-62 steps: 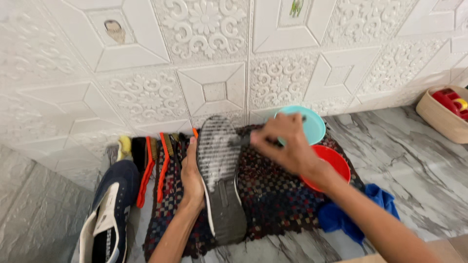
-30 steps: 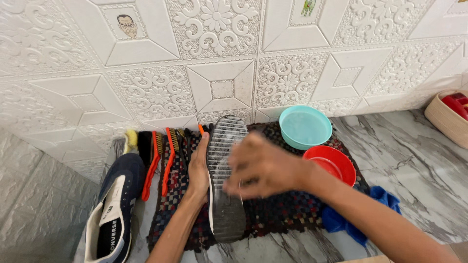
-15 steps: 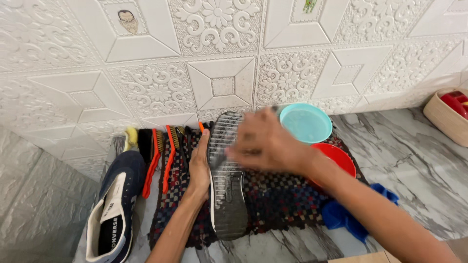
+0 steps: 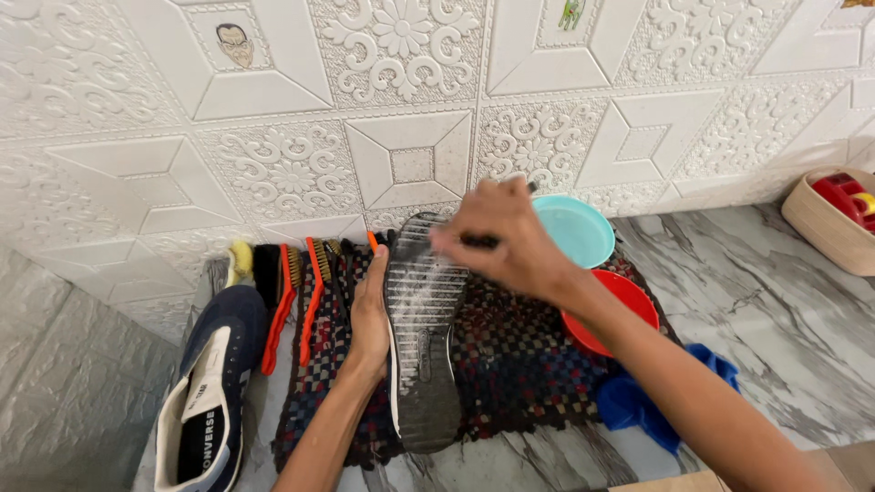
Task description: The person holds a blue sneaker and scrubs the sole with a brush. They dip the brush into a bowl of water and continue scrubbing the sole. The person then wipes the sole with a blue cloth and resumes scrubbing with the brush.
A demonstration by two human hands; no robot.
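A dark shoe (image 4: pixel 422 337) lies sole up on a dark checked mat (image 4: pixel 515 364), its grey ribbed sole smeared with white foam near the toe. My left hand (image 4: pixel 369 314) grips the shoe's left side and steadies it. My right hand (image 4: pixel 497 241) is over the toe end of the sole, closed around a dark brush handle (image 4: pixel 480 241) that is mostly hidden by the fingers.
A second navy and white shoe (image 4: pixel 205 392) lies left of the mat. Several brushes with orange handles (image 4: pixel 293 296) lie along the wall. A teal bowl (image 4: pixel 574 228) and a red bowl (image 4: pixel 615 305) sit right of the shoe, with a blue cloth (image 4: pixel 638 401) and a beige basket (image 4: pixel 834 223).
My right hand has moved back and forth over the sole, down to its middle and back up to the toe end. My left hand has kept its hold on the shoe.
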